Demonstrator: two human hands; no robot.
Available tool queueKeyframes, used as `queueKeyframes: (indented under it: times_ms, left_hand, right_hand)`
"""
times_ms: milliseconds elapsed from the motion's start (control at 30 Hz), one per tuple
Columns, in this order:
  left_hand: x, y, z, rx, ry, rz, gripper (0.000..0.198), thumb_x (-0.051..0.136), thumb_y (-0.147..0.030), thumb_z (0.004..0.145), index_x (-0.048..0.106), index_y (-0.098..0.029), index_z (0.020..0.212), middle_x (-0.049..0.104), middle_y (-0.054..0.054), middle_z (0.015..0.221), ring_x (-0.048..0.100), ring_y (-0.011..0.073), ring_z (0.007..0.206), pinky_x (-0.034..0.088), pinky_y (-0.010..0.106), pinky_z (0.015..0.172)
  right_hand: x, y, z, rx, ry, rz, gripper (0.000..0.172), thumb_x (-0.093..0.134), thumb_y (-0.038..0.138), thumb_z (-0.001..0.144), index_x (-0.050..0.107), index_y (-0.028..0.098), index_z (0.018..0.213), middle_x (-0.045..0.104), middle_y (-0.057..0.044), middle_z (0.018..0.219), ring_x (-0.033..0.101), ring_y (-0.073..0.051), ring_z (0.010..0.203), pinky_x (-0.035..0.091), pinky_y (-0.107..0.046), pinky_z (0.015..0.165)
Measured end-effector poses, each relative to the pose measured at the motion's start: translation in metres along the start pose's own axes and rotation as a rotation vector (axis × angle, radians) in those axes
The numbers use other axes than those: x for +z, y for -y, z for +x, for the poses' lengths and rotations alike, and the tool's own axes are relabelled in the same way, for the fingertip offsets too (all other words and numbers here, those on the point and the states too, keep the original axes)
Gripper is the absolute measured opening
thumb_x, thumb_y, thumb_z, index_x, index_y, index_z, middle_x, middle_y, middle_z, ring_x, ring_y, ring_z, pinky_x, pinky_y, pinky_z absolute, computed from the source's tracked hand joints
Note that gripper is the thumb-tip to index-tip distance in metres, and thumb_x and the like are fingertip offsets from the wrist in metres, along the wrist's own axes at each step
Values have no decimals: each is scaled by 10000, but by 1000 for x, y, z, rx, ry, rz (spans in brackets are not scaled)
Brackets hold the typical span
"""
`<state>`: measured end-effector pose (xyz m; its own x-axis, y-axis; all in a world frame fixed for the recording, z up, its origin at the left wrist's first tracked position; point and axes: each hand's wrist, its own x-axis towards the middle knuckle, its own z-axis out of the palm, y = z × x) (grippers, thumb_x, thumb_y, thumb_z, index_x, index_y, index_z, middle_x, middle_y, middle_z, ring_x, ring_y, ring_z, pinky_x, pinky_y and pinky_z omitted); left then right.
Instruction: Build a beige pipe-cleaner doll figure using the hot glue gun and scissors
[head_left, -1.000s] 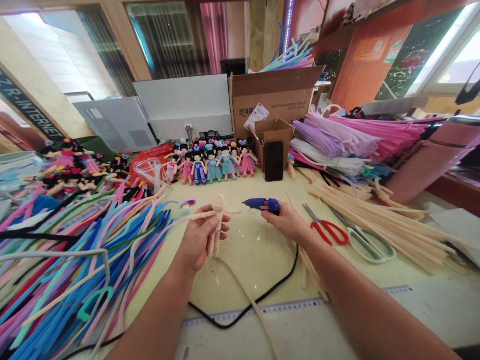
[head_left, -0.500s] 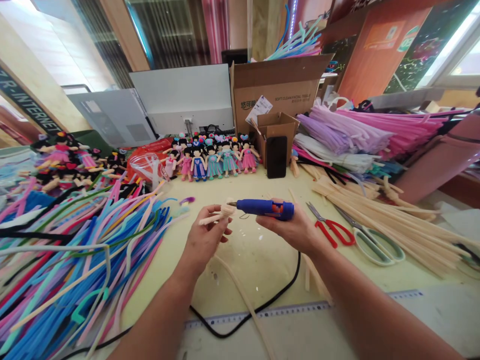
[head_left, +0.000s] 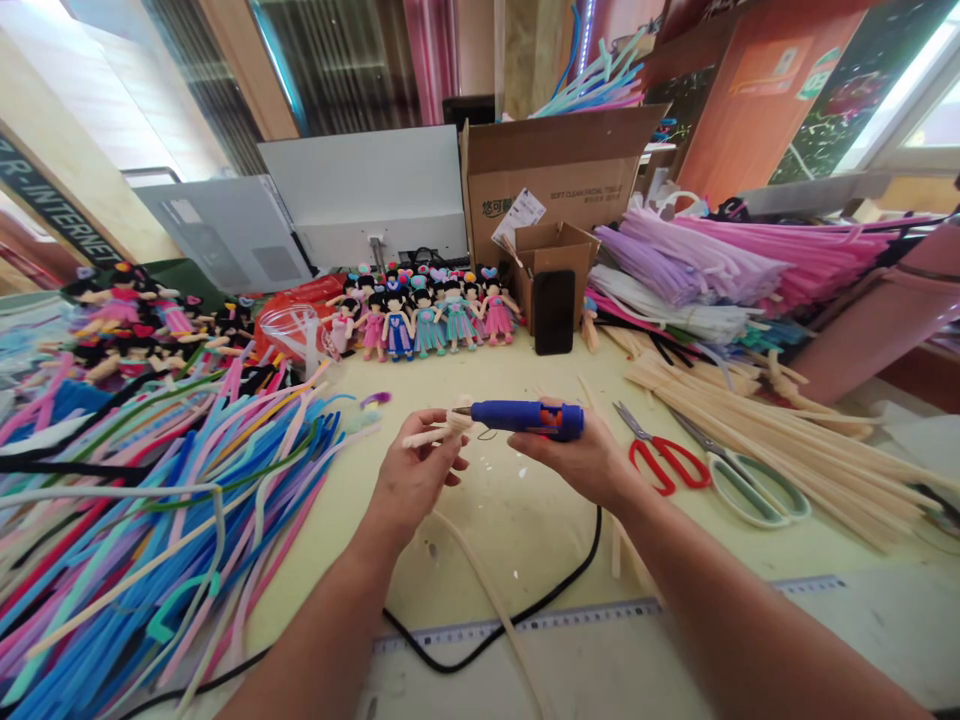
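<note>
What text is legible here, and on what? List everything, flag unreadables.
"R-INTERNET": dark sign, far left; start cut off.
"SOFT CLEAN FACIAL": cardboard box; last word blurred.
"悠可": same box; next character partly covered.
Too small or blurred: white label, ruler numbers, orange sticker, green sticker.
Blue glue gun: none legible.

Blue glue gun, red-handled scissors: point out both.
Blue glue gun [head_left: 517, 416]: head view, on the blue barrel.
Red-handled scissors [head_left: 652, 442]: head view, on the red handles near the blades.

One head-worn view, forward and down, close above the hands [head_left: 412, 472] and table [head_left: 532, 545].
</note>
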<state>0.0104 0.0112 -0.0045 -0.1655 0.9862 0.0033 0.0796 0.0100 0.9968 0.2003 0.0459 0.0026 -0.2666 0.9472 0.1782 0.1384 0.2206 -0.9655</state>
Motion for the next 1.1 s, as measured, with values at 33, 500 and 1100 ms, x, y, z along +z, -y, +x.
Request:
queueKeyframes:
  times_ms: [33,500,1100]
  left_hand:
    - [0,0,0,-2,2,-5,431,718,-417,700,553,-183,1022,671,12,841,624,133,607,495,246,512]
    - [0,-1,-2,-20,27,-66,453,750,-413,679,555,-182,1017,674,15,844,626,133,598,496,245,498]
    - [0,-3,-4,-49,32,-96,449,753,-399,678,560,-177,1018,669,7,830,618,124,589,497,238,495]
  right_hand:
    - [0,-1,0,0,-6,2,299,733,397,653,496,220,608,449,60,550,385,-96,502,320,-247,470]
    - [2,-2,0,5,-38,-22,280,733,407,651,531,214,621,474,58,557,403,-101,518,329,-247,486]
    - [2,1,0,20,-40,-22,266,719,406,647,536,214,626,453,62,553,386,-97,509,323,-245,476]
